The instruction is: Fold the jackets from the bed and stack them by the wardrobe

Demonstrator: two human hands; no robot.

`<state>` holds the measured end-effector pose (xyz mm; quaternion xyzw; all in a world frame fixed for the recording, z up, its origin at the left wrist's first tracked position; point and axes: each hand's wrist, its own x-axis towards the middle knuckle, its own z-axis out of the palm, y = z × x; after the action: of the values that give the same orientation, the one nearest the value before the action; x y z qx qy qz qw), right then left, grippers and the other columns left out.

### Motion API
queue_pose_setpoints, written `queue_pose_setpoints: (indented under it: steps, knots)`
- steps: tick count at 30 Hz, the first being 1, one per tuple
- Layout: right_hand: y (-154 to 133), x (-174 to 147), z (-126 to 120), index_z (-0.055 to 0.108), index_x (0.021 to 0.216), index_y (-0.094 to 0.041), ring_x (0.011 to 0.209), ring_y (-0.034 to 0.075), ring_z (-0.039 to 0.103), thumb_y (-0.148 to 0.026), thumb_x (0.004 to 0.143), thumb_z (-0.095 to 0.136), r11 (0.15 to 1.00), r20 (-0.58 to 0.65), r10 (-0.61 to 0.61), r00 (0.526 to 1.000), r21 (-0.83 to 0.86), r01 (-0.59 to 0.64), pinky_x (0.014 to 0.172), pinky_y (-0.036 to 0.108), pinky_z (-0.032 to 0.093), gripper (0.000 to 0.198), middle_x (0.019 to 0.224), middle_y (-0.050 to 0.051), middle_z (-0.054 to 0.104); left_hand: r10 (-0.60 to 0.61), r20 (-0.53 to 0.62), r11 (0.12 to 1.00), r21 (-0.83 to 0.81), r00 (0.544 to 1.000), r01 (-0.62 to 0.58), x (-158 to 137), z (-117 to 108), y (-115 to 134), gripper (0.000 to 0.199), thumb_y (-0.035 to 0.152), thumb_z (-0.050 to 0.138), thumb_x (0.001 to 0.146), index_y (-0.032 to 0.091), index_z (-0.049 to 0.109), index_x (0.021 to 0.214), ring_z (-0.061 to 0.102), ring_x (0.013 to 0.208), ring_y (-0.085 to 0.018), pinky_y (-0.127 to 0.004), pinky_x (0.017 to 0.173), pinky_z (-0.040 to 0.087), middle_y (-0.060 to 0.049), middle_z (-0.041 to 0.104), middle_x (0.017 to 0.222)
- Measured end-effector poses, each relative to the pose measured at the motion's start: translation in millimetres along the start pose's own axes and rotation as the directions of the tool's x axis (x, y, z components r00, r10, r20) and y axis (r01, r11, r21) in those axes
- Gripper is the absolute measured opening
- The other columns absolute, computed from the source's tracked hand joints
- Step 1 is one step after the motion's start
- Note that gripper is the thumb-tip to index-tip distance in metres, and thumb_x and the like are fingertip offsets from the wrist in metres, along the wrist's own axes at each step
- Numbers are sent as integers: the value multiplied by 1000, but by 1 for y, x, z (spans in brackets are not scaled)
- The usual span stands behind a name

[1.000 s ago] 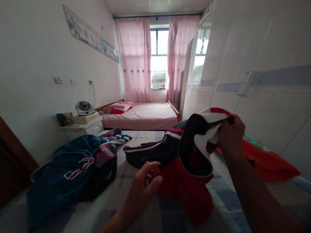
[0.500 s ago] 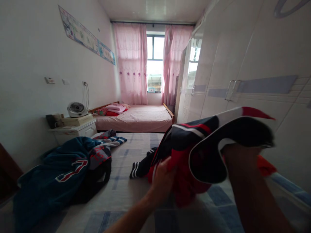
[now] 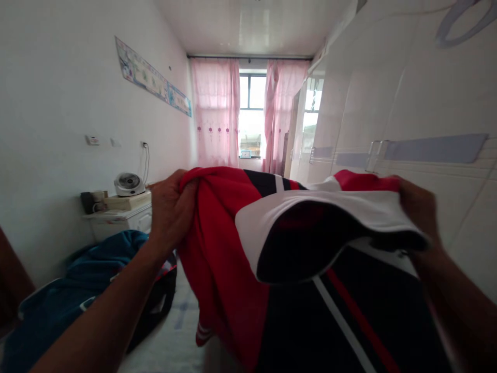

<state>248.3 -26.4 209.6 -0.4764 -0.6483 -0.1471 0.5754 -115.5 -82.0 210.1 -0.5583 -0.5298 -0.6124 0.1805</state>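
Observation:
A red, white and black jacket (image 3: 229, 243) hangs spread out between my two hands, its dark collar opening facing me. My left hand (image 3: 173, 210) is closed on the red shoulder, with the cloth bunched in its fingers. On the other side, my right hand (image 3: 421, 212) grips the jacket near the white and red part; its fingers are partly hidden by the cloth. The jacket's lower part drops out of the bottom of the view, and a striped cuff shows below the red sleeve.
At the left lies a teal garment (image 3: 93, 264) beside a black one (image 3: 163, 295) on the bed sheet (image 3: 182, 321). Behind them a small fan (image 3: 129, 184) stands on a white cabinet (image 3: 120, 223). Tall white wardrobes (image 3: 365, 103) line the right side.
The jacket has been lifted and spread wide toward me. My left hand has moved up and left to its shoulder, and my right hand has risen at the right. The view has tilted slightly upward.

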Motion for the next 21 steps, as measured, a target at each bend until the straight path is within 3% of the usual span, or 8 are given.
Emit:
queue_pose_setpoints:
  steps: [2,5,9,13,14,16,18,21]
  knots:
    - [8,20,41,60,74,-16,62,13,51,-42,87,43,994,46,59,997,-93,-54,59,26,36,33,64,1,56,0,106,970,242,994,-25,16,33,-22,34,35,36,92,16,63,94,59,75,-20,-30,71,44,-4,64,78]
    - [33,27,115,60,97,-14,75,19,58,-41,85,42,977,209,169,963,-164,-136,67,29,40,35,83,9,64,-160,284,874,485,946,2,23,82,-56,39,33,32,93,10,55,114,59,97,-28,-38,81,44,-16,62,105]
    - [79,-29,173,57,111,-9,90,23,61,-34,76,52,962,442,260,859,-190,-193,79,32,44,43,109,19,62,-233,509,879,475,829,-44,-35,107,-92,42,30,46,87,8,52,122,57,107,-29,-37,88,43,-20,57,118]
    - [122,-113,164,66,90,-17,94,28,62,-36,72,53,945,607,327,724,-221,-241,81,35,46,29,100,15,68,-204,760,941,326,617,-89,-133,90,-98,51,51,51,83,23,54,126,53,115,-22,-29,94,43,-8,56,128]
    - [130,-128,158,66,84,-20,90,27,64,-39,74,50,942,643,336,688,-221,-254,78,34,47,27,94,13,70,-207,839,961,270,504,-53,-153,84,-95,63,56,53,80,23,46,134,46,123,-25,-33,99,39,-10,47,137]
    - [139,-150,148,66,79,-23,83,24,66,-45,78,42,939,698,338,631,-208,-273,73,32,48,32,87,9,72,-226,900,971,241,374,7,-179,78,-88,82,57,61,72,24,32,142,36,131,-29,-39,103,34,-12,33,146]
    - [139,-160,144,65,75,-22,80,24,66,-51,81,36,925,761,336,554,-157,-346,71,31,47,41,83,8,72,-219,907,974,227,359,18,-189,80,-80,86,49,67,69,26,29,143,39,128,-31,-41,101,35,-13,37,143]
    - [125,-163,147,62,68,-19,74,25,64,-59,76,42,865,842,325,431,-80,-495,65,33,48,46,74,8,70,-105,915,989,137,389,-57,-185,93,-71,44,31,58,76,25,57,120,56,103,-24,-33,86,44,-8,60,111]
